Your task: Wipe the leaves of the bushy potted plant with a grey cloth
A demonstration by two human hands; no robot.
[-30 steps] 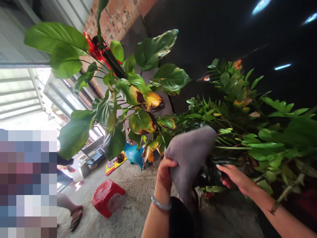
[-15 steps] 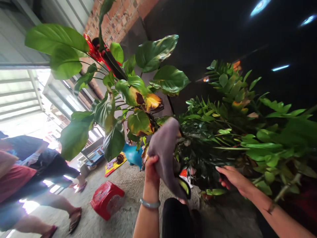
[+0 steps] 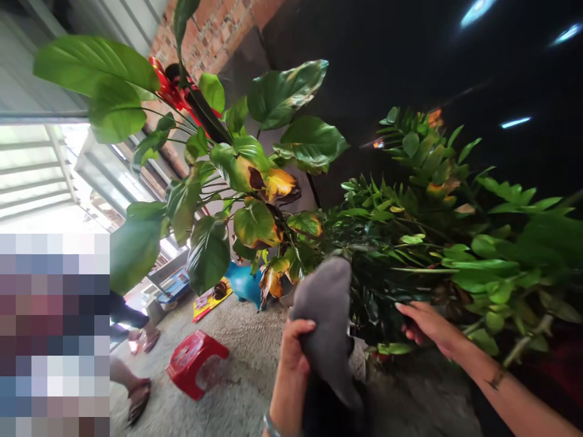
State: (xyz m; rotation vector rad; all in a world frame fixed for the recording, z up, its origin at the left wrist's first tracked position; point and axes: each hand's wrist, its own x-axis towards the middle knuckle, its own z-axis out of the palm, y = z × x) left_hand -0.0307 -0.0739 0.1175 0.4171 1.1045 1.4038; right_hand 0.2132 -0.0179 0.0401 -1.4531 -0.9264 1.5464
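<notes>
A soft grey cloth (image 3: 324, 312) hangs in my left hand (image 3: 295, 352), gripped at its left edge with the thumb on top. In front of it spread the broad leaves of a potted plant, some with yellow and brown patches, such as this yellowed leaf (image 3: 255, 224). My right hand (image 3: 426, 321) reaches in from the right, its thumb and fingers closed around a dark green leaf (image 3: 380, 312) low in the dense foliage. Just what part of the leaf the fingers pinch is partly hidden in shadow.
A red plastic stool (image 3: 197, 364) stands on the concrete floor (image 3: 241, 376). Behind it are a blue toy-like object (image 3: 246, 282) and a yellow-edged packet (image 3: 212, 300). Leafy bushes (image 3: 501, 267) fill the right, before a dark glossy wall (image 3: 387, 54). At the left, people stand, partly blurred out.
My left hand has moved right and down with the grey cloth, away from the broad yellowed leaves, and its green-and-black edge no longer shows. My right hand has stayed almost still.
</notes>
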